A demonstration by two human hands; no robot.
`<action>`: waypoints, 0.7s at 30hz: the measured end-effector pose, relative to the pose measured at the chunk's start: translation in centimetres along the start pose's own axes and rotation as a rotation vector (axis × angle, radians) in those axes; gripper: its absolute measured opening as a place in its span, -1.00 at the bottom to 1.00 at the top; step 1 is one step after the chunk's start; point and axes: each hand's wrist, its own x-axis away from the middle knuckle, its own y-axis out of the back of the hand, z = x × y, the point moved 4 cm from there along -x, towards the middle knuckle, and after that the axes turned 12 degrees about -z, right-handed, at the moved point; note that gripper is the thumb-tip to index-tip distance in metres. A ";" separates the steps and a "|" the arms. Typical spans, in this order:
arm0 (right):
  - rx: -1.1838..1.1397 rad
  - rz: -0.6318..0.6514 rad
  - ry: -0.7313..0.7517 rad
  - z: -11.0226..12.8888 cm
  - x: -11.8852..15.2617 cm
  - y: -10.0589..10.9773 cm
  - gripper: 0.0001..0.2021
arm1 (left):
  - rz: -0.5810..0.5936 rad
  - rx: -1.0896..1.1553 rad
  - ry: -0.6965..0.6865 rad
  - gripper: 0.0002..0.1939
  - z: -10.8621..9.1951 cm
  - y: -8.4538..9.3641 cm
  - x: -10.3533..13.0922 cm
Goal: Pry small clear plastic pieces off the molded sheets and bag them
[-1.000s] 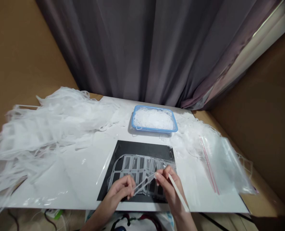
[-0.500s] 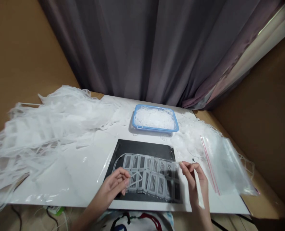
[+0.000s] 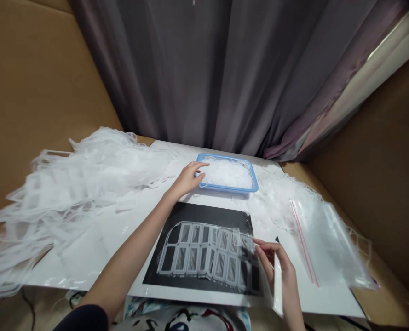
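My left hand (image 3: 189,178) reaches over the left side of a blue tray (image 3: 229,188) filled with small clear-white plastic pieces (image 3: 225,172). Its thumb and index finger are spread, with nothing visible between them. Low on the right, my right hand (image 3: 278,259) is closed around a slim white stick-like tool (image 3: 277,289); its exact kind is unclear. By those fingertips, a small clear rectangular frame (image 3: 236,236) overlaps the upper right of a translucent sheet of rectangular cut-outs (image 3: 197,246). That sheet lies on a black mat (image 3: 211,210).
Translucent white sheets (image 3: 97,165) are heaped on the left of the white table (image 3: 97,248). More clear scraps (image 3: 280,197) lie to the right, beside a clear zip bag (image 3: 331,243). Cardboard walls (image 3: 38,82) and a grey curtain (image 3: 197,78) enclose the table.
My left hand has gone from above the sheet, where it held a small frame, up to the tray, its fingers now apart. My right hand stays low, still holding the tool.
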 end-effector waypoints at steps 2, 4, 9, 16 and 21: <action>0.013 -0.028 0.009 -0.5 0.2 0.7 -0.67 | -0.005 -0.103 -0.010 -0.66 1.8 0.2 -0.3; 0.005 -0.063 0.005 -0.9 0.4 1.3 -0.68 | 0.018 -0.198 -0.033 -0.73 3.0 0.5 0.3; -0.036 -0.016 -0.040 -1.2 0.2 0.9 -0.68 | 0.179 -0.387 -0.079 -0.73 3.2 -0.3 1.7; -0.061 0.021 0.012 0.8 1.2 -2.0 -0.69 | 0.191 -0.424 -0.053 -0.56 1.1 -2.2 -0.4; -0.223 -0.031 -0.111 0.2 1.8 -3.4 -0.55 | 0.039 -0.476 -0.116 -0.68 0.0 -0.6 0.6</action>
